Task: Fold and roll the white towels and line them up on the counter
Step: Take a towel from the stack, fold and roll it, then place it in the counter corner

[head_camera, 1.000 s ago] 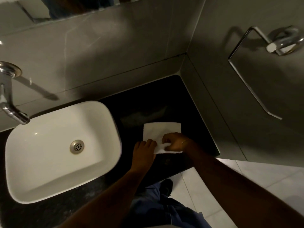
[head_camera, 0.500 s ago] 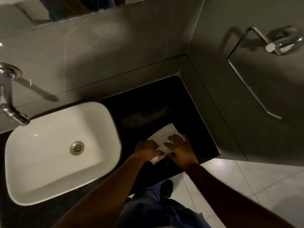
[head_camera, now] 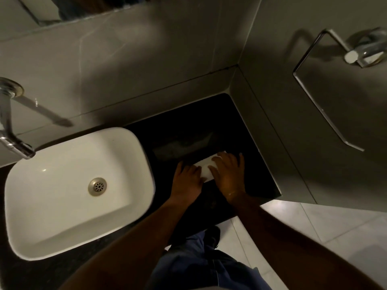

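A small white towel (head_camera: 206,168) lies on the black counter (head_camera: 188,126), folded into a narrow strip running from lower left to upper right. My left hand (head_camera: 187,181) rests on its near left end with fingers curled onto the cloth. My right hand (head_camera: 229,174) lies flat over the right half, fingers spread, pressing it down. Most of the towel is hidden under the two hands.
A white rectangular basin (head_camera: 77,185) with a metal drain stands left of the towel, with a chrome tap (head_camera: 12,141) above it. Grey tiled walls close the counter at back and right. A chrome towel holder (head_camera: 326,84) hangs on the right wall. The counter's front edge drops to the tiled floor (head_camera: 314,227).
The towel went from a flat square to a narrower, turned strip. Both hands moved forward over it, and my right hand now lies flat on top.
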